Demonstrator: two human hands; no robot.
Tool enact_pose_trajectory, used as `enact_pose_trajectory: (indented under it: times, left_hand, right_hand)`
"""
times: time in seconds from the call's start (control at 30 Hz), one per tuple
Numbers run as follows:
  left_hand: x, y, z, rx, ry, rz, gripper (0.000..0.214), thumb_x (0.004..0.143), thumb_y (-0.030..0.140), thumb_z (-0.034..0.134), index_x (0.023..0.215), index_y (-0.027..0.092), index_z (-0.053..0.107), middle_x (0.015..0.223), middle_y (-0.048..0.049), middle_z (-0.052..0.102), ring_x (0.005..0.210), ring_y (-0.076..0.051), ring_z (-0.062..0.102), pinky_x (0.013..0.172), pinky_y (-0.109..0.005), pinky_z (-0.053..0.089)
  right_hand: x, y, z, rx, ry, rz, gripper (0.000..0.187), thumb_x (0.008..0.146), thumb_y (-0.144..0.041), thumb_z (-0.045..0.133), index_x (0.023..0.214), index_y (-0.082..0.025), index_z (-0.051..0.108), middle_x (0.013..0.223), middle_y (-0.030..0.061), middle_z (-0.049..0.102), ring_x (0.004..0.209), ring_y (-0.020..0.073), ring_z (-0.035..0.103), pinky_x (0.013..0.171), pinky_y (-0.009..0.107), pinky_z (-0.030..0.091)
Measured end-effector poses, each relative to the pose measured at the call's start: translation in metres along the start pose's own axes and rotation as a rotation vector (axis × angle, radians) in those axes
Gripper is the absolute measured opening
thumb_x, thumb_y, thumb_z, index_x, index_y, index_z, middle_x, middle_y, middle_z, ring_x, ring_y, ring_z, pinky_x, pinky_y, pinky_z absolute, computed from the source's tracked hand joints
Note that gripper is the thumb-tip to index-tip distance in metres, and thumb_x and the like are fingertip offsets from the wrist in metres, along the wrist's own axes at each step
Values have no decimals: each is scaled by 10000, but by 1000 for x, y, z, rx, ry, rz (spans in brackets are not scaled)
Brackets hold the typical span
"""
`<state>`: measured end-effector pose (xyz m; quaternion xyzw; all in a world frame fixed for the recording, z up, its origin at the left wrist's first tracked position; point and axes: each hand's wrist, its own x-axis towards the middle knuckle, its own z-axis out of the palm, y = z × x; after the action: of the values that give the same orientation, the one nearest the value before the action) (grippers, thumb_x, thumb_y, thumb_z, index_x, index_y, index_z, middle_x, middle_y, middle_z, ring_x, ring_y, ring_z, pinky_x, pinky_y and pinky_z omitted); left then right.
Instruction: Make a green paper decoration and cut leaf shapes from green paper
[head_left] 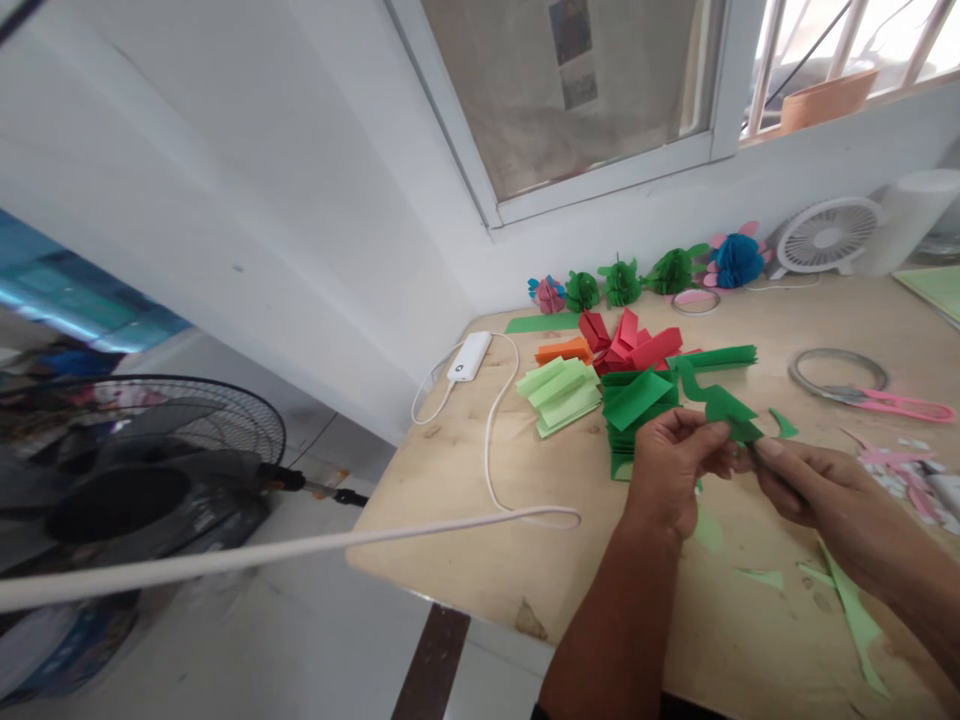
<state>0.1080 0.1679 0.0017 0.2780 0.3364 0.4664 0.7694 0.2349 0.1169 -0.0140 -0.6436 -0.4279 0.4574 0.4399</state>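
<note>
My left hand [675,465] and my right hand [821,495] meet above a plywood table [450,500], pinching a folded strip of green paper [720,405] between them. A dark object shows at my right fingertips, too hidden to name. Just left of my left hand lies a stack of folded green paper [634,400]. Folded red paper [622,340], orange paper [564,350] and a light green folded stack [559,395] lie beyond it. Pink-handled scissors [892,403] rest to the right, and green paper scraps [855,620] lie below my right hand.
Folded paper ornaments [645,275] line the wall side of the table. A white power bank [469,356] and its cable [487,440] lie at the left, near the table's corner. A small white fan [829,235] stands at the back right, and a floor fan [150,470] stands left of the table.
</note>
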Motion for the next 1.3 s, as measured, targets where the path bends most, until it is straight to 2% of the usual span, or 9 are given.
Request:
enact_pose_trajectory:
  times: [0.37, 1.13, 1.3]
  left_hand:
    - [-1, 2, 2, 54, 53, 66, 381, 501, 380, 825, 626, 155, 544, 481, 7, 584, 388, -75, 494, 428, -209, 350]
    - [-4, 2, 0, 69, 28, 91, 271, 588, 298, 768, 641, 158, 542, 504, 20, 563, 452, -85, 517, 471, -208, 373]
    - [-5, 2, 1, 56, 28, 82, 318, 570, 334, 798, 630, 156, 542, 507, 17, 568, 448, -84, 510, 475, -212, 367]
  right_hand:
    - [-1, -4, 2, -13, 3, 15, 610, 640, -773, 547, 437, -221, 384, 452, -35, 350, 463, 97, 278, 447, 261, 223]
    - [-1, -7, 4, -34, 4, 40, 630, 617, -805, 528, 442, -222, 363, 444, -45, 326, 448, 90, 255, 449, 265, 208]
    - [-2, -7, 3, -38, 7, 39, 628, 618, -797, 539, 440, -218, 372, 448, -43, 332, 452, 90, 268, 455, 264, 210]
